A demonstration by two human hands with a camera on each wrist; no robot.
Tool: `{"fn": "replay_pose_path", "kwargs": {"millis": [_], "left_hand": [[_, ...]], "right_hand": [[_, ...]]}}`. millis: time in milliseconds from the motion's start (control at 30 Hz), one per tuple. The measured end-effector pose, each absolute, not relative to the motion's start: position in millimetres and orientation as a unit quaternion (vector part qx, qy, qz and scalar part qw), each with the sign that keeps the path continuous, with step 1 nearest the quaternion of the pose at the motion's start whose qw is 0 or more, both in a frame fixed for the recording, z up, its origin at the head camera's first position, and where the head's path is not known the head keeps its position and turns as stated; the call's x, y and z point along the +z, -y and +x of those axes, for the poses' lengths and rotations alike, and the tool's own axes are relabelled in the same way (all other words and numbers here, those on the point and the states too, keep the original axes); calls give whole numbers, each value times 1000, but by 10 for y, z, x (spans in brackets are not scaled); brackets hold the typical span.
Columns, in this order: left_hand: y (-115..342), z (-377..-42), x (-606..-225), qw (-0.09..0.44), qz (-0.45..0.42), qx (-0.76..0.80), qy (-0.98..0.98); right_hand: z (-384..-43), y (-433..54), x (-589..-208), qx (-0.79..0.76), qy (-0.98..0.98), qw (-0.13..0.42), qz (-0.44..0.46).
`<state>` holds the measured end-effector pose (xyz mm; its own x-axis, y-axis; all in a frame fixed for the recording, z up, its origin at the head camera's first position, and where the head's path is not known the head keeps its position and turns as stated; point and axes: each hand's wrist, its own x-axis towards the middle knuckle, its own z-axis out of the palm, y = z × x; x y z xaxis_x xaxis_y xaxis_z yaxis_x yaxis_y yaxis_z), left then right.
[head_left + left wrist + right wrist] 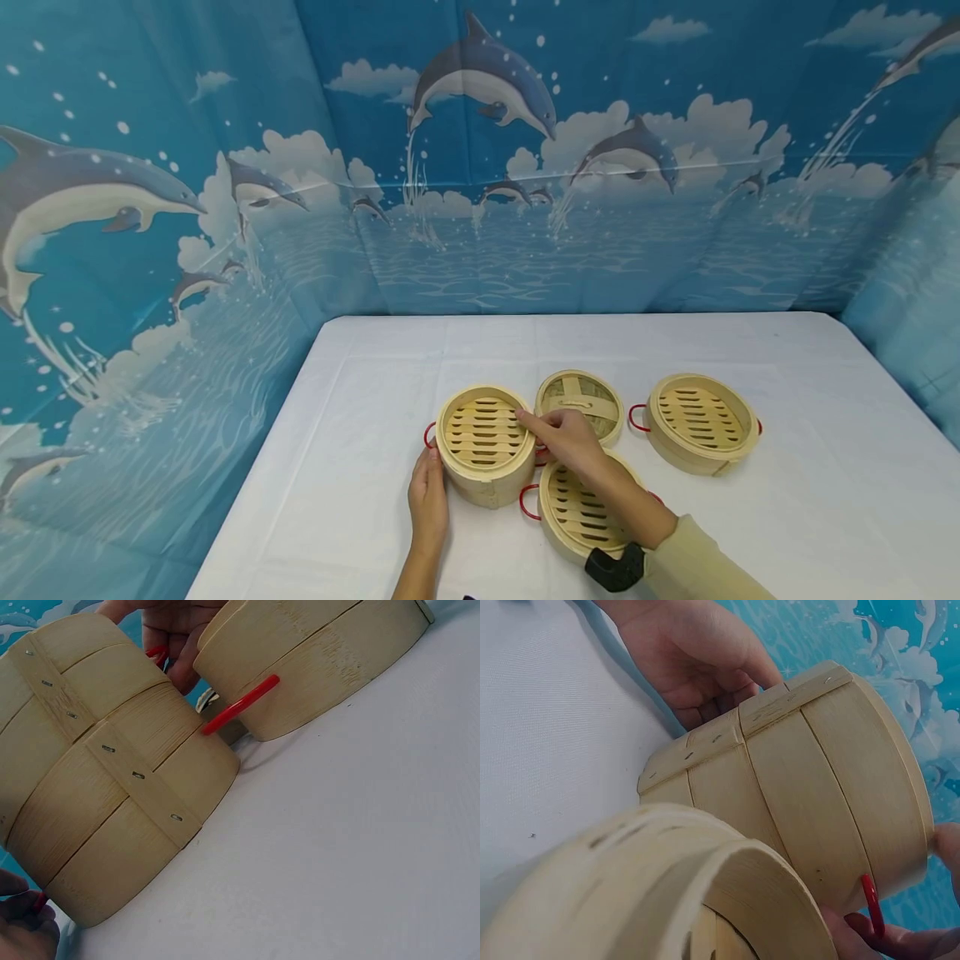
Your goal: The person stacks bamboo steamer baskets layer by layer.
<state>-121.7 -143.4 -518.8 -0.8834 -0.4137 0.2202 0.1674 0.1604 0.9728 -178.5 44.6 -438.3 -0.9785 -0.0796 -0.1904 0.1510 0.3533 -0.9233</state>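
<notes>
Two bamboo steamer baskets with red handles stand stacked (486,479), the slatted floor of the upper one showing from above. My left hand (429,500) holds the stack at its left side, fingers by a red handle (40,902). On the other side my right hand (566,437) grips the upper basket, its thumb on the rim and its fingers curled lower down near the other red handle (872,904). Under my right forearm is a separate steamer basket (573,508), partly covered by the arm.
Behind my right hand lies a round bamboo lid (551,392) with a strap across it. Another steamer basket (701,450) with red handles sits farther right. All stand on a white-covered table (360,400), with a dolphin-print curtain (465,267) along its back and sides.
</notes>
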Motion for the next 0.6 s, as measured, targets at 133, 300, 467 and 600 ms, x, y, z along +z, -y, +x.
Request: {"fn": "replay_pose_path", "kwargs": {"millis": [133,300,467,600], "left_hand": [[1436,-1211,-5183,225,89,-646,724],[1435,-1211,-5213,217,94,-651,722],[1443,-1212,-5221,211,97,-648,726],[1457,-1214,-5211,219,97,-640,730]], "right_hand": [[-1794,-483,-4366,-564,-820,96,8],[-1779,-609,-4294,-548,-832,82,3],[-1747,-864,-4249,-576,-814,76,5],[-1771,-1194,-4435,-557,-829,50,-1]]}}
